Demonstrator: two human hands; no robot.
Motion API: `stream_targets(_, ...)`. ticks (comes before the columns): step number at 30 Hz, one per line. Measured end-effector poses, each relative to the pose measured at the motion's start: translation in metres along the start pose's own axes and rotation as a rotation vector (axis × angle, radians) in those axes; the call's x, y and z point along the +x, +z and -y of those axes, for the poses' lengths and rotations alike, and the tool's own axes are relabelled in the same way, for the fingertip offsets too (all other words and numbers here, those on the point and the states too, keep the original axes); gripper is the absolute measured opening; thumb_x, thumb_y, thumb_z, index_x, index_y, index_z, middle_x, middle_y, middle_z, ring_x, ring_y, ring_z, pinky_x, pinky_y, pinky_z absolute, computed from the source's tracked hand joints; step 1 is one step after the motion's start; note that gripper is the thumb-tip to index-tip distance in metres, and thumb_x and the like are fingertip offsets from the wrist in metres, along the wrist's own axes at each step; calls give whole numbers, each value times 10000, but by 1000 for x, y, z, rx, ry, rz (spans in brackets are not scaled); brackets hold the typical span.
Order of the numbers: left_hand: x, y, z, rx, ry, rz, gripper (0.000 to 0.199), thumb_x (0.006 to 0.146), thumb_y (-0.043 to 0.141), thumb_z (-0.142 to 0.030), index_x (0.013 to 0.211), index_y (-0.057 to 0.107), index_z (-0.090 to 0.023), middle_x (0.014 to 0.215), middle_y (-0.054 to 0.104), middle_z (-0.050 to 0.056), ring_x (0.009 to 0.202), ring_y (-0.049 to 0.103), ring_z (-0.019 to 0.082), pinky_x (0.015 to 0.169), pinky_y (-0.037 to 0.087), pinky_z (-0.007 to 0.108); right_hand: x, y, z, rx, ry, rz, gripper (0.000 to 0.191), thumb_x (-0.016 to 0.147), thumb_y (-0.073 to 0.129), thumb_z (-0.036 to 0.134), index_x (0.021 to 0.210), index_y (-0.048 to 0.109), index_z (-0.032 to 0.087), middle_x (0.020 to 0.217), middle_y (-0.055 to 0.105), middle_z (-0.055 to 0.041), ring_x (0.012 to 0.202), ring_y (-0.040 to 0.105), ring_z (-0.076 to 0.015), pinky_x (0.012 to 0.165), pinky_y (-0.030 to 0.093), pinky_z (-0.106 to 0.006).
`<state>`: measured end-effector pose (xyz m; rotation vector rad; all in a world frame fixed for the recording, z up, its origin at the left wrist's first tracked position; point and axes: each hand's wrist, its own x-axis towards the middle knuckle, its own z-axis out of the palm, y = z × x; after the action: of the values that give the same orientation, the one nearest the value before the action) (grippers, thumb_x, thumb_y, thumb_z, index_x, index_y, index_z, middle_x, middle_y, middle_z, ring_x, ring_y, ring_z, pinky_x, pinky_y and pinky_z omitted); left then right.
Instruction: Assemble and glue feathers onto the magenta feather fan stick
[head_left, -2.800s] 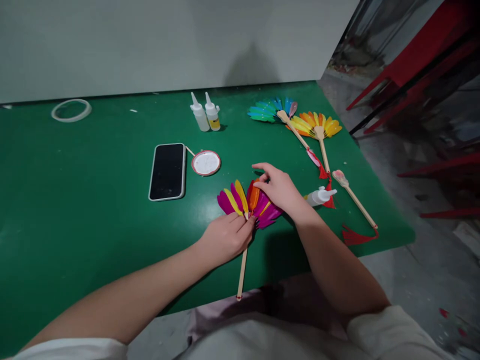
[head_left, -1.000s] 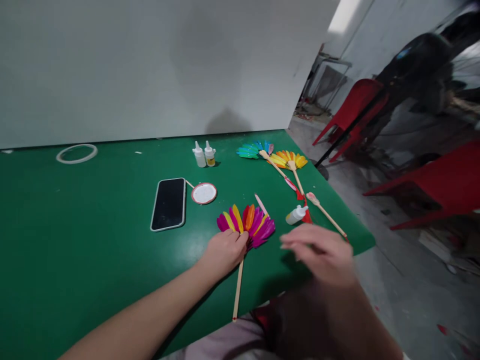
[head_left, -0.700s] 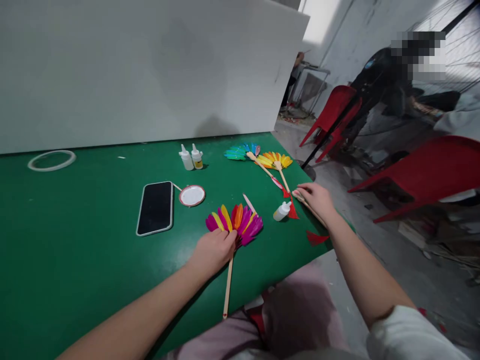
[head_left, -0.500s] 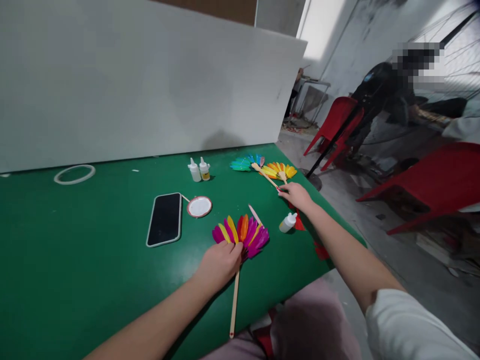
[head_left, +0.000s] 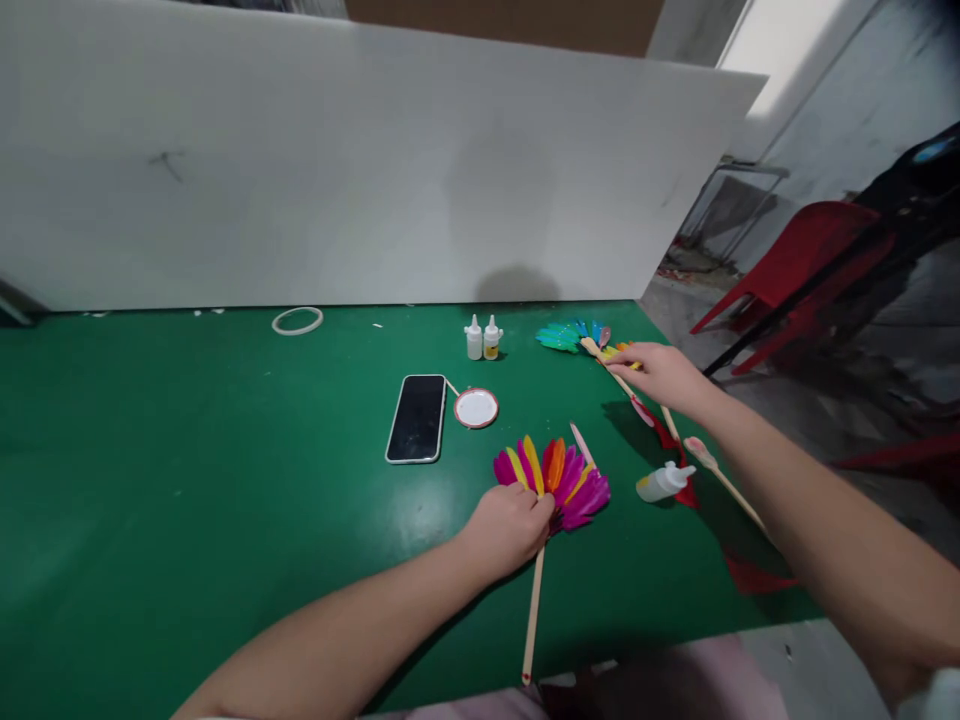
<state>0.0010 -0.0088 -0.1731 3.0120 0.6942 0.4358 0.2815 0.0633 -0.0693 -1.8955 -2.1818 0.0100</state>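
On the green table, my left hand [head_left: 510, 528] is closed on the base of a magenta, yellow and orange feather fan [head_left: 581, 490], whose wooden stick [head_left: 533, 625] points toward me. My right hand [head_left: 656, 375] is over the yellow feather fan [head_left: 622, 352] at the back right, its fingers together and hiding most of it; whether they grip it is unclear. Beside that hand lies a teal and blue feather fan [head_left: 561, 337] with a wooden stick. A white glue bottle [head_left: 664, 482] lies tilted near red fabric pieces [head_left: 754, 575] under my right forearm.
A phone [head_left: 417, 420] and a round white dish [head_left: 476, 408] lie mid-table. Two small bottles [head_left: 482, 340] stand behind them, with a white ring [head_left: 297, 320] farther left. A white panel [head_left: 337, 180] borders the back. Red chairs [head_left: 795, 260] are at the right.
The view has turned right-to-left, shifting things rightward. My right hand has moved from the sticks' lower part up to the yellow fan. My left hand stays on the magenta fan.
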Motion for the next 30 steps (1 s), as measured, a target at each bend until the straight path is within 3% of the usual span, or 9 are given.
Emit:
stream_targets(2,0,0,0,-8,-3,26,137,828,419,-187,879,538,-144,663,584,47,604,558,194,510,444,306,8,-19,14,23,-53,-8,257,824,486,347,920,689,222,931,690,-41,844,609,-199,711,434,-301)
stream_targets(5,0,-1,-1,-16,-11,43,147,836,405,-187,872,541,-144,672,586,53,620,562,194,519,444,303,19,-41,18,31,-1,-27,260,815,484,352,911,691,229,926,694,-35,842,612,-212,688,440,-308)
stream_targets(9,0,0,0,-25,-19,58,154,836,397,-188,838,545,-143,663,585,58,617,565,199,514,445,308,44,-47,18,-32,91,-34,238,802,485,292,875,693,205,852,701,-54,772,621,-214,661,439,-309)
stream_targets(12,0,2,-1,-39,-10,56,159,833,398,-189,869,544,-138,683,593,63,638,574,209,526,457,322,70,-28,47,-57,19,147,258,795,508,324,931,678,187,888,698,-70,778,625,-215,666,444,-305)
stream_targets(16,0,5,-2,-45,-9,53,160,828,402,-193,903,531,-133,696,596,63,637,574,213,523,463,329,93,24,118,-102,-199,390,509,747,557,484,1143,579,166,1124,623,-110,988,580,-271,765,446,-331)
stream_targets(20,1,7,-2,-41,-5,47,142,826,404,-196,880,518,-131,679,583,61,624,564,205,519,461,322,93,78,166,-119,-291,468,696,667,589,585,1195,533,136,1122,596,-150,1005,563,-298,762,458,-341)
stream_targets(25,0,9,-2,-27,7,20,124,814,418,-185,861,518,-128,658,574,63,608,558,209,490,447,315,88,107,171,-142,-298,441,658,614,637,577,1113,587,151,1071,575,-151,987,551,-318,748,464,-361)
stream_targets(30,1,6,-3,-40,8,26,118,803,442,-184,856,531,-128,659,583,63,617,571,210,494,446,311,84,101,160,-122,-276,444,731,632,643,568,1210,519,138,1104,566,-159,1003,556,-298,811,446,-354)
